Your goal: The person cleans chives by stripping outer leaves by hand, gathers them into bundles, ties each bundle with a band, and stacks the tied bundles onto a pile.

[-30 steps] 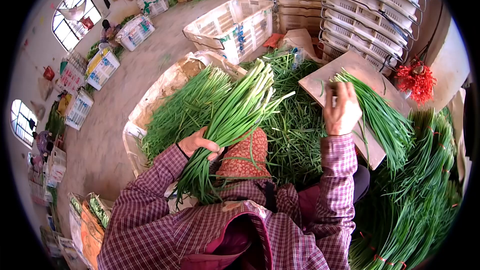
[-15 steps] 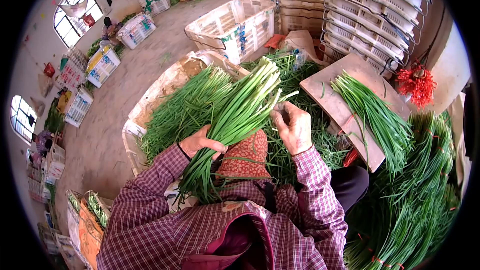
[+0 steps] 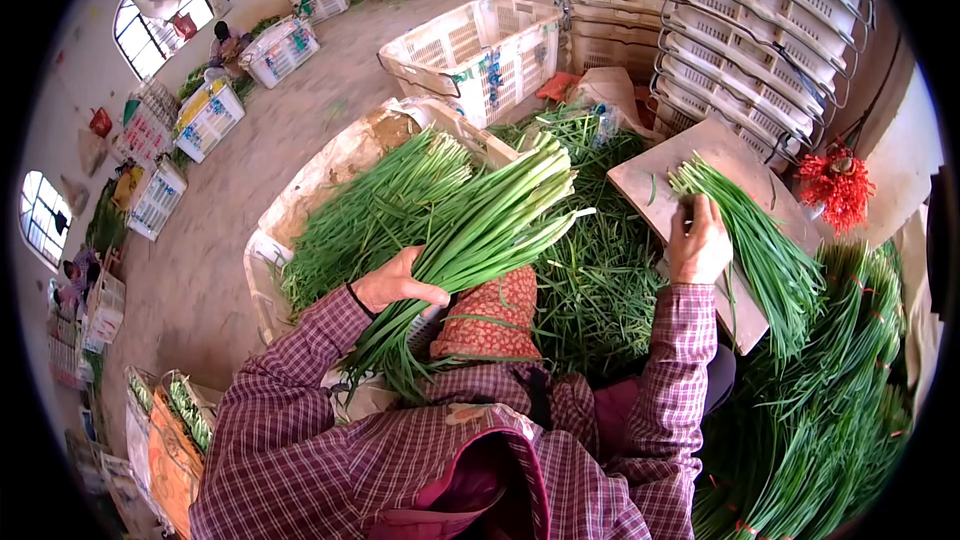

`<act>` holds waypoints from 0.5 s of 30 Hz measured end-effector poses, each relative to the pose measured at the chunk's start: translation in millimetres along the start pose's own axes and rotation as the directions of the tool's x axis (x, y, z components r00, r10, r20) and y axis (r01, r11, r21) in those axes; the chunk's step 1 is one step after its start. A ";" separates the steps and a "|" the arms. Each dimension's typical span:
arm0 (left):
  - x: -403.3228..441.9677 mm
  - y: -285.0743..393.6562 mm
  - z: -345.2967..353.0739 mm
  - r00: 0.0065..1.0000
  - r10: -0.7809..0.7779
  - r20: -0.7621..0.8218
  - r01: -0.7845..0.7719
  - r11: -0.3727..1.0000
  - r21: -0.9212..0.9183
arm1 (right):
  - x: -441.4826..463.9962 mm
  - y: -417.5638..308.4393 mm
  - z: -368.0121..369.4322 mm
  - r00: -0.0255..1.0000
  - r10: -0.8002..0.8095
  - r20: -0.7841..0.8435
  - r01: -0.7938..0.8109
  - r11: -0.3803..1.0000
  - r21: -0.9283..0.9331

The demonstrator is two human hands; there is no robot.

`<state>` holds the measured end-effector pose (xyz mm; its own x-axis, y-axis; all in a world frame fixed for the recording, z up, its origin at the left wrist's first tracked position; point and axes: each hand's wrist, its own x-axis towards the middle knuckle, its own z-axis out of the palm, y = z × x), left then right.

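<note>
My left hand is closed around a loose bunch of garlic chives, its pale stem ends pointing up and right, leaves hanging down over my lap. Under and behind this bunch, more garlic chives lie in a lined white crate. Over at the board, my right hand has its fingers curled together at the edge of a second bunch of garlic chives. Whatever is between those fingertips is hidden. The second bunch lies slantwise across the board, leaves drooping over its lower right side.
Loose green trimmings are heaped between crate and board. Tied chive bundles pile up at the lower right, below a cluster of red ties. Stacked white crates stand behind the board. A white basket sits ahead.
My right hand has moved right, from beside the held stems to the bunch on the board. My left hand keeps its hold on the garlic chives, nearly in place.
</note>
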<state>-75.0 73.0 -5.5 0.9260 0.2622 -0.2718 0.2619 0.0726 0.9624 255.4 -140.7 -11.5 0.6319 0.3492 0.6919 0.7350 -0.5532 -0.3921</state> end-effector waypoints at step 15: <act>15.5 3.1 27.2 0.950 0.295 -0.106 -0.238 0.899 0.367 | -30.5 -107.0 10.5 0.976 -0.189 0.107 0.163 0.962 0.219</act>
<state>-52.4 51.1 -6.8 0.9279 0.3719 0.0255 0.1150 -0.3506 0.9294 160.0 -84.2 3.0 0.5040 0.5261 0.6850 0.8637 -0.3103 -0.3972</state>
